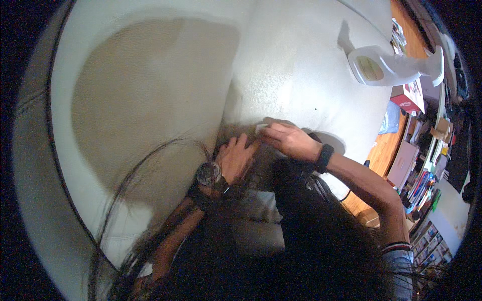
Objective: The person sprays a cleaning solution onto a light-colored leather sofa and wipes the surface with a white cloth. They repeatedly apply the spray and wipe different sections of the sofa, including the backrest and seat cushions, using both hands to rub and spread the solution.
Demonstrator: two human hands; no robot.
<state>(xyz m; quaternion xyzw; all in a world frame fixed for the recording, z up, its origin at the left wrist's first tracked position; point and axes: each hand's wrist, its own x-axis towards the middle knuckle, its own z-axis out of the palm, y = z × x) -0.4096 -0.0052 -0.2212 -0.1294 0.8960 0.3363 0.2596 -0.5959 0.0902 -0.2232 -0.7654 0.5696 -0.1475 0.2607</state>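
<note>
A cream leather sofa (pixel 278 64) fills most of the view, with a dark crease between its seat and the upright part on the left. My right hand (pixel 293 141) has its fingers closed on a small white wad (pixel 260 128), perhaps a wipe or a sponge, held against the leather close to that crease. It is blurred and mostly covered by my fingers. Just to its left, my left hand (pixel 236 156) lies on the sofa with its fingers spread, holding nothing. A wristwatch (pixel 209 173) is on my left wrist, a black band (pixel 324 158) on my right.
A white spray bottle (pixel 395 69) lies or stands on the sofa at the upper right. Beyond the sofa's edge are a wooden floor (pixel 371 165), a red and white box (pixel 408 98) and shelves with books (pixel 420 192). Strands of hair hang across the lower left.
</note>
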